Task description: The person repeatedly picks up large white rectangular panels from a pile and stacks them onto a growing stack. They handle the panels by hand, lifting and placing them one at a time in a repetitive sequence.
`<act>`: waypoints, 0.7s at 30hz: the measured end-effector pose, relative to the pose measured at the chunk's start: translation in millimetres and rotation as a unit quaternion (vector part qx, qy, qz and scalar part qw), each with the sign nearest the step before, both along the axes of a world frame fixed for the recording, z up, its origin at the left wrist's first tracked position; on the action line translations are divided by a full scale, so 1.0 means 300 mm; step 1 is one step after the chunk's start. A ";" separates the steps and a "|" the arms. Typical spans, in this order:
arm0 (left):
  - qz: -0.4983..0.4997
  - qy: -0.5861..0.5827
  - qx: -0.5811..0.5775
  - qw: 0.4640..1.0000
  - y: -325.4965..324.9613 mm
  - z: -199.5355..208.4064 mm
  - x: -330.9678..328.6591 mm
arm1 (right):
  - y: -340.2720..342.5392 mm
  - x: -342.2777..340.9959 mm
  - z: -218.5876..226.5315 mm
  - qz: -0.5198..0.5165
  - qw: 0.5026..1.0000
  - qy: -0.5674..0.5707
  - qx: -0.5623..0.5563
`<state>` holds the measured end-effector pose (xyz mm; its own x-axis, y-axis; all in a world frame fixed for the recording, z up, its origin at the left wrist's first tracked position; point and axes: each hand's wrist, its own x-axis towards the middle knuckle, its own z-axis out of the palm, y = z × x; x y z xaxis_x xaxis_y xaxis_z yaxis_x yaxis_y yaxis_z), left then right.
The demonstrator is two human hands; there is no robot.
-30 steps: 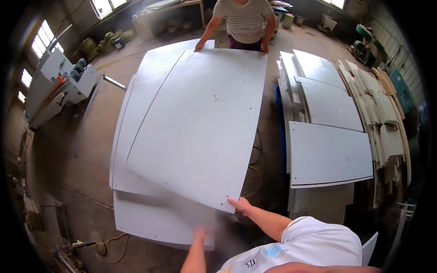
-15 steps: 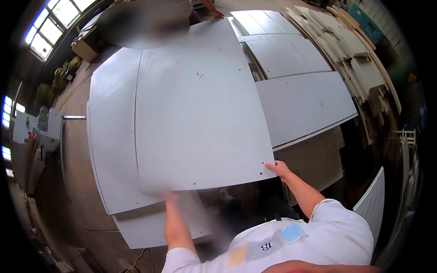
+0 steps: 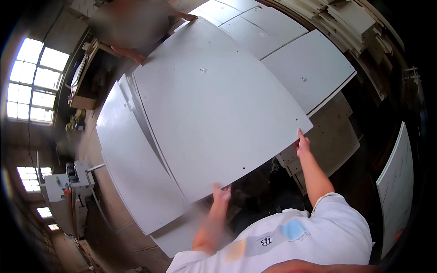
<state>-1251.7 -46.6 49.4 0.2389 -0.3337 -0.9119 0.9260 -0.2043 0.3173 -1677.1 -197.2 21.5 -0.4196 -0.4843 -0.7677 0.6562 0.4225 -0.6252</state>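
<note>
A large white panel (image 3: pixel 214 104) with small drilled holes spans the middle of the view. My left hand (image 3: pixel 222 193) grips its near edge toward the left corner, thumb on top and fingers underneath. At the near right corner my right hand (image 3: pixel 303 144) holds the same panel, its fingers mostly hidden below. Across from me, another person's hands (image 3: pixel 140 59) are on the panel's far edge. Beneath and to the left lies another white panel (image 3: pixel 136 159) on a stack, partly covered by the held one.
More white panels (image 3: pixel 309 73) lie in stacks to the right. Beyond them, long boards (image 3: pixel 350 22) are piled. A marble-patterned panel (image 3: pixel 396 191) stands upright at the right. A machine (image 3: pixel 68 186) with a metal frame stands at the left, below windows (image 3: pixel 34 82).
The held panel has turned, its near end swinging right and away from the left stack. My left hand has moved right along with it. The view has tilted too.
</note>
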 end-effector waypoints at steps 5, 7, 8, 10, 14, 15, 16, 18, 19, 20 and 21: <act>-0.053 0.122 0.002 0.991 -0.259 0.037 -0.448 | -0.375 -0.481 0.099 -0.003 0.993 0.112 -0.025; -0.091 0.192 -0.023 0.977 -0.346 0.057 -0.654 | -0.512 -0.742 0.172 0.001 0.988 0.148 -0.049; -0.135 0.186 -0.032 0.973 -0.403 0.142 -0.777 | -0.574 -0.846 0.229 -0.007 0.987 0.145 -0.063; -0.157 0.250 -0.041 0.955 -0.482 0.185 -0.957 | -0.683 -1.011 0.366 -0.017 0.987 0.142 -0.070; -0.427 0.169 -0.119 0.880 -0.583 0.197 -1.153 | -0.718 -1.204 0.404 0.053 0.936 0.342 0.060; -0.491 0.130 -0.125 0.852 -0.602 0.191 -1.179 | -0.691 -1.232 0.354 0.152 0.913 0.365 0.097; -0.506 0.117 -0.135 0.844 -0.609 0.162 -1.169 | -0.678 -1.153 0.296 0.174 0.902 0.384 0.097; -0.546 0.099 -0.133 0.821 -0.585 0.107 -1.096 | -0.595 -0.965 0.186 0.306 0.866 0.377 0.121; -0.578 0.091 -0.139 0.799 -0.570 0.088 -1.063 | -0.502 -0.941 0.036 0.335 0.848 0.406 0.069; -0.572 0.073 -0.117 0.809 -0.528 0.039 -0.979 | -0.452 -0.787 -0.008 0.392 0.830 0.388 0.084; -0.574 0.059 -0.098 0.811 -0.477 0.005 -0.893 | -0.378 -0.680 -0.066 0.444 0.828 0.330 0.091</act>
<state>-1519.6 -189.7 51.1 -0.4166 -0.4157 -0.8085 0.1886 -0.9095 0.3705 -1881.1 -310.6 1.7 -0.3168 -0.7291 -0.6067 -0.4239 0.6811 -0.5971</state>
